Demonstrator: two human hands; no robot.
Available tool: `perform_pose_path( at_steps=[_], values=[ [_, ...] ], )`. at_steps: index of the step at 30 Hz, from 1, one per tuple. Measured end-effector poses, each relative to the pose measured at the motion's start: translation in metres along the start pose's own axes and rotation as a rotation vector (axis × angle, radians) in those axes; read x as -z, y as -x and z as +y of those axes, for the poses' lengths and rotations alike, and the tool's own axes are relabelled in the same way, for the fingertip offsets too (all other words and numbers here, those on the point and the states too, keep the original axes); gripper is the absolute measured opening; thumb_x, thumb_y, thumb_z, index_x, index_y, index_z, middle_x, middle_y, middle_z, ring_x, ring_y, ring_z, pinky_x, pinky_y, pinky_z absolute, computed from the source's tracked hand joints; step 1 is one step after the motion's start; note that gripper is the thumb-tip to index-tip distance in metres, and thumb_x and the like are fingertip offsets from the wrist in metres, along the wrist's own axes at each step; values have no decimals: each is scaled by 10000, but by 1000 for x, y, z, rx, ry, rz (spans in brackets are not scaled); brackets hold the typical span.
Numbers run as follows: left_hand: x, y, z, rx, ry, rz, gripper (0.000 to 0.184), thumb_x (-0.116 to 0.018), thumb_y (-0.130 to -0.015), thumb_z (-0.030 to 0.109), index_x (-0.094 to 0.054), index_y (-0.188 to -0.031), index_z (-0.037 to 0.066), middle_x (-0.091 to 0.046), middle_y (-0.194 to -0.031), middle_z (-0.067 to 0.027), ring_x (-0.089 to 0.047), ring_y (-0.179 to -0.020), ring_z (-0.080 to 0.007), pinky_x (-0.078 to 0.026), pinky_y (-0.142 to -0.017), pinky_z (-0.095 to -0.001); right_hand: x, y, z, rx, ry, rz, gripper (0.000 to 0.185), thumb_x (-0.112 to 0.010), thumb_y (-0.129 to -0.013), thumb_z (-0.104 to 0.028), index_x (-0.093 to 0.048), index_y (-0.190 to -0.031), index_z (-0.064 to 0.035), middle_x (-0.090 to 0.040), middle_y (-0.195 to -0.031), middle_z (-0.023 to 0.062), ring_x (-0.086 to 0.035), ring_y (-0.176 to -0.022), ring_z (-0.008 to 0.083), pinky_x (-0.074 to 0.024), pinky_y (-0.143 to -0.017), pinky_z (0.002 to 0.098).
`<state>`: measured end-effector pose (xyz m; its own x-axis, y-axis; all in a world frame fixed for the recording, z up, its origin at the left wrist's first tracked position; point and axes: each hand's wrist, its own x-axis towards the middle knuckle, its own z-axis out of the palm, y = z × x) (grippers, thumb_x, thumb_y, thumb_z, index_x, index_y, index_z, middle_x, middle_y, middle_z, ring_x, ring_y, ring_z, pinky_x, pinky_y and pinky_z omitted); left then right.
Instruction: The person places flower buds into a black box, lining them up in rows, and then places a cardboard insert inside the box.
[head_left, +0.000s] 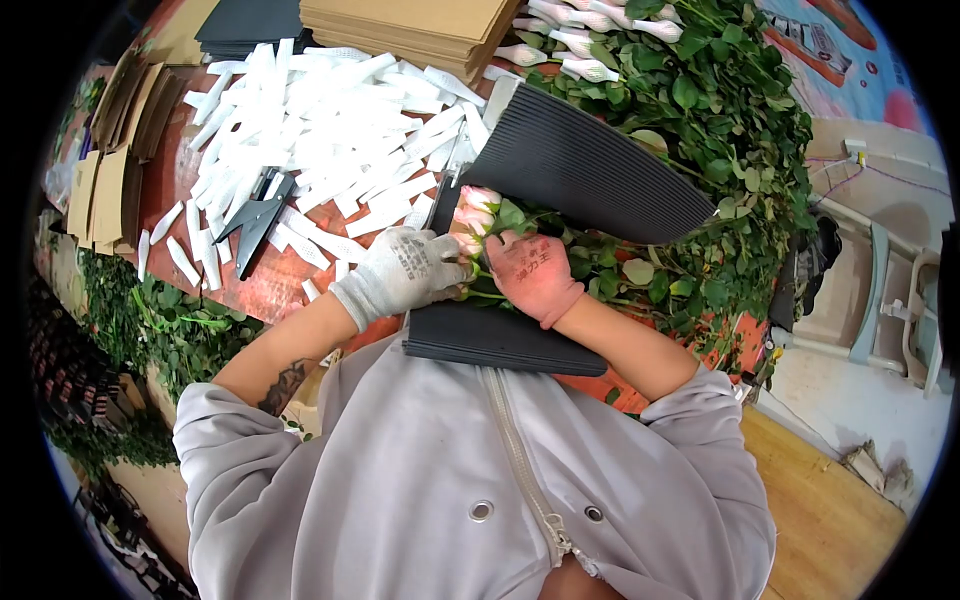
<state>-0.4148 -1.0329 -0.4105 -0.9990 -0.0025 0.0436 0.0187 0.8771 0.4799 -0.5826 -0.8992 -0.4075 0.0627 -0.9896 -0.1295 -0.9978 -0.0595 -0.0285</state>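
Pale pink roses (474,212) lie with their leafy stems in a black corrugated sheet, whose raised flap (590,155) stands behind them and whose lower part (505,338) is in front of my body. My left hand (408,272), in a white-grey glove, is at the blooms' left side, its fingers curled near the lowest one. What its fingertips hold, if anything, is hidden. My right hand (533,275), in a reddish glove, rests on the stems just right of the blooms, fingers bent down, their tips partly hidden among the leaves.
White foam sleeves (290,130) are heaped at the left, with a black stapler (256,222) on the near side. Brown cardboard (405,30) is stacked at the back. Sleeved roses (590,68) and leafy stems (730,130) lie at the right. More cardboard pieces (108,195) stand far left.
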Motion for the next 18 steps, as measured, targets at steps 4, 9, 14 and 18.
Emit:
perform_pose_path(
  at_steps=[4, 9, 14, 18],
  values=[
    [18, -3, 9, 29, -56, -93, 205, -602, -790, 366, -661, -912, 211, -501, -1210, -2, -633, -720, -202, -459, -726, -398, 7, 3, 2, -39, -43, -25, 209, -589, -761, -256, -529, -883, -98, -576, -760, 59, -593, -709, 247, -446, -638, 380],
    [15, -3, 7, 57, 13, -173, 250, -602, -791, 366, -639, -978, 204, -495, -1235, 6, -632, -739, -220, -454, -749, -407, 24, 1, 2, -199, -89, -43, 332, -566, -773, -303, -577, -1065, -145, -619, -784, 64, -600, -722, 253, -448, -667, 378],
    [22, -6, 5, 106, -19, -168, 460, -614, -776, 396, -538, -1188, 205, -448, -1319, -17, -619, -844, -231, -462, -778, -406, 24, -4, 4, -118, -1, -193, 358, -535, -790, -300, -565, -1090, -107, -623, -763, 77, -611, -666, 253, -467, -601, 379],
    [11, -5, -6, 112, 131, -88, 678, -682, -703, 383, -462, -1300, 150, -429, -1361, -98, -550, -1022, -307, -453, -834, -409, 16, 7, 8, -72, -106, 23, 431, -549, -795, -321, -539, -1134, -54, -629, -843, 103, -607, -802, 234, -450, -698, 388]
  ],
)
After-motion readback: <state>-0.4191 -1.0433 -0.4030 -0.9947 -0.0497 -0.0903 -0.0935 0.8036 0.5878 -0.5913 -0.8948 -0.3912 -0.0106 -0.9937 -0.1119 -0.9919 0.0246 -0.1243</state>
